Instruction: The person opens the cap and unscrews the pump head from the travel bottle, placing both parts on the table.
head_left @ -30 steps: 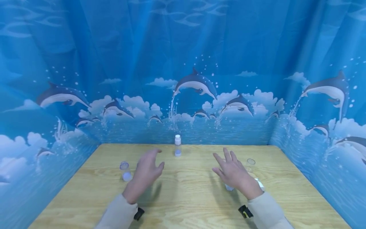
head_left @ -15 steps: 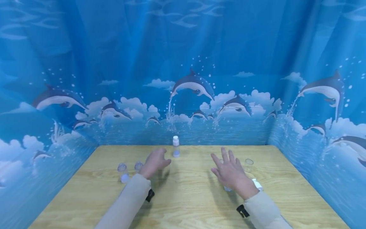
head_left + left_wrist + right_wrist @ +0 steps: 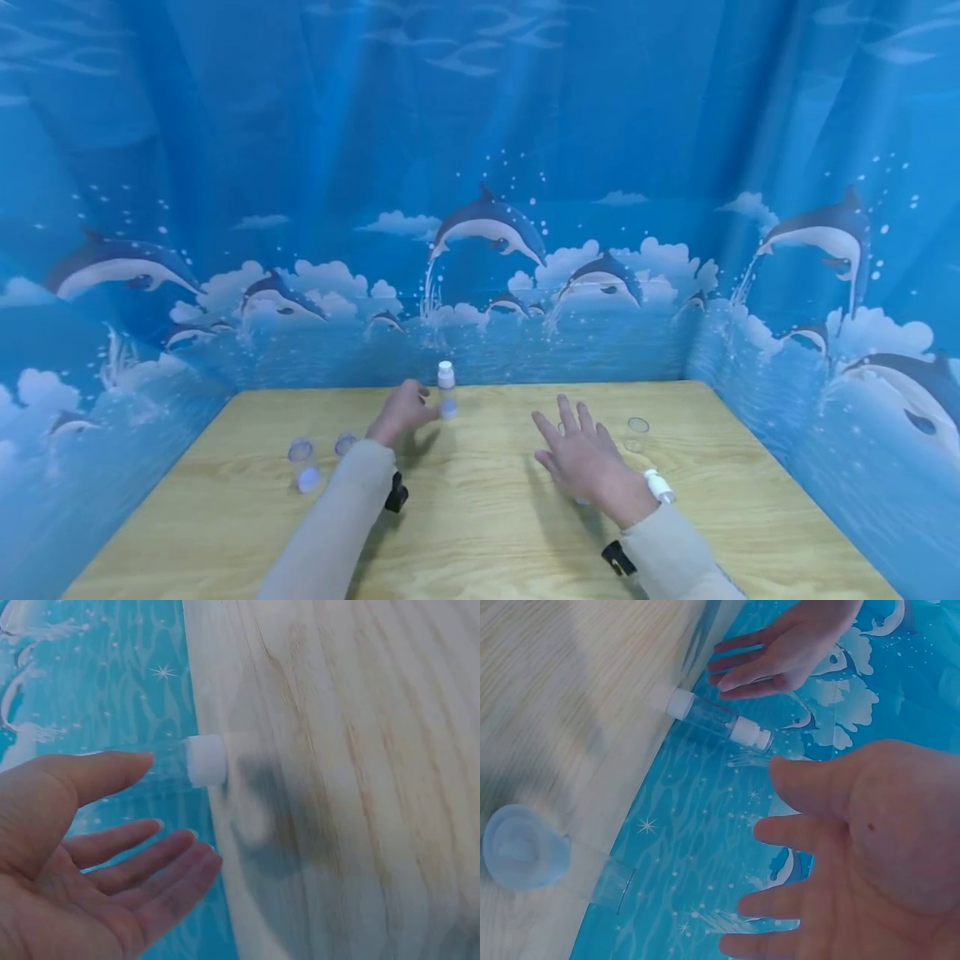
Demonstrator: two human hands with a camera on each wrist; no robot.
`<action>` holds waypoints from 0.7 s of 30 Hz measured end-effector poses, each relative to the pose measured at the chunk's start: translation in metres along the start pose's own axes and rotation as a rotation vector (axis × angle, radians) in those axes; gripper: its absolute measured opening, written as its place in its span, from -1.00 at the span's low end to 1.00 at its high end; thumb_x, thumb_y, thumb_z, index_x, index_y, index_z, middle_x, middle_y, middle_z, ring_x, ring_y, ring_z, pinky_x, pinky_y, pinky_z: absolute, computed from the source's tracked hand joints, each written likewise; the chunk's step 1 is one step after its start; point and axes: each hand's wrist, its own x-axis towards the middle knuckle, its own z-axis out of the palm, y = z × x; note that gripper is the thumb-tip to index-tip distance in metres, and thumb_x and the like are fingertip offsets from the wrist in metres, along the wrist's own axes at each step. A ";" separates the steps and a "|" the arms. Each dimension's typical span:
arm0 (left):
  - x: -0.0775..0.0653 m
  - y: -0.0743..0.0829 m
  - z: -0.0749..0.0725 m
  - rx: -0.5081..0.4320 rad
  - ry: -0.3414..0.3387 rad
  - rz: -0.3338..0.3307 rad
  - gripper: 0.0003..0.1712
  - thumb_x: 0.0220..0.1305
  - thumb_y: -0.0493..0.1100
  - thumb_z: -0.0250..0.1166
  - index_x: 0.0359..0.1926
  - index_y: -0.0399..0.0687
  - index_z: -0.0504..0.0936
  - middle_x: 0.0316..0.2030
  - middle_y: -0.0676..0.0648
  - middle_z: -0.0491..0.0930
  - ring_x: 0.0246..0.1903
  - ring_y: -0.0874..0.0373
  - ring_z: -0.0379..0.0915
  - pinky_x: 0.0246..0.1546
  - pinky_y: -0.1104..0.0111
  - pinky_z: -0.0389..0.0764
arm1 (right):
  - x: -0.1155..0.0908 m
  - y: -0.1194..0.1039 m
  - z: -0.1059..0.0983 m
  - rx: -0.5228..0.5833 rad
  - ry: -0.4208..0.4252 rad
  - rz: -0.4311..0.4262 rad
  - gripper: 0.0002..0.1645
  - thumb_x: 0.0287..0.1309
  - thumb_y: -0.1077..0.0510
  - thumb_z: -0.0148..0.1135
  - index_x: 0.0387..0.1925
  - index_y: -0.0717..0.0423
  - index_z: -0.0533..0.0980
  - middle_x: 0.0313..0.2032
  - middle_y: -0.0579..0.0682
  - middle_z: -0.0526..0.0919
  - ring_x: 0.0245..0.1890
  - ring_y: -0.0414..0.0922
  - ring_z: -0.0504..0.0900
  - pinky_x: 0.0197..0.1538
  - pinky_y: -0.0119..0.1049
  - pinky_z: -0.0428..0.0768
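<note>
A small clear bottle with a white top and a pale base stands upright near the back edge of the table. Beside its left side is my left hand, thumb and fingers spread apart. In the left wrist view the bottle's white base shows past the thumb, and the fingers are not closed round it. My right hand hovers over the right half of the table with fingers outstretched, holding nothing. It partly hides a clear container; in the right wrist view a frosted, round-based vessel shows near this hand.
To the left stand a clear open container with a whitish bottom and a clear round-rimmed piece. A clear cup and a white bottle top are at the right. A dolphin-print curtain borders the table.
My left hand has moved forward and right up to the bottle, uncovering the round-rimmed piece behind it. The right hand stays spread in about the same place. The head view has shifted slightly.
</note>
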 end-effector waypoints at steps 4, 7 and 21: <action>0.011 -0.002 0.005 -0.031 -0.010 0.002 -0.35 0.32 -0.10 0.39 0.32 -0.33 0.48 0.25 -0.34 0.56 0.21 -0.25 0.53 0.21 -0.11 0.60 | -0.001 -0.005 -0.001 0.027 -0.022 0.007 -0.29 0.53 -0.10 0.03 0.58 -0.05 0.18 0.62 0.34 -0.09 0.58 0.44 -0.05 0.49 0.44 0.15; 0.018 -0.002 0.010 -0.052 -0.005 -0.013 -0.36 0.30 -0.11 0.41 0.31 -0.32 0.49 0.22 -0.35 0.58 0.20 -0.27 0.52 0.21 -0.11 0.59 | -0.001 -0.006 -0.002 0.044 -0.036 0.000 -0.29 0.52 -0.10 0.05 0.58 -0.06 0.18 0.62 0.34 -0.09 0.58 0.44 -0.04 0.49 0.44 0.16; 0.033 0.001 0.029 -0.167 0.069 -0.009 -0.35 0.18 -0.25 0.47 0.27 -0.33 0.49 0.08 -0.30 0.64 0.10 -0.19 0.58 0.18 -0.03 0.63 | -0.004 -0.003 -0.012 0.043 -0.049 -0.012 -0.31 0.50 -0.04 0.10 0.55 -0.02 0.24 0.61 0.35 -0.06 0.57 0.44 -0.02 0.46 0.44 0.21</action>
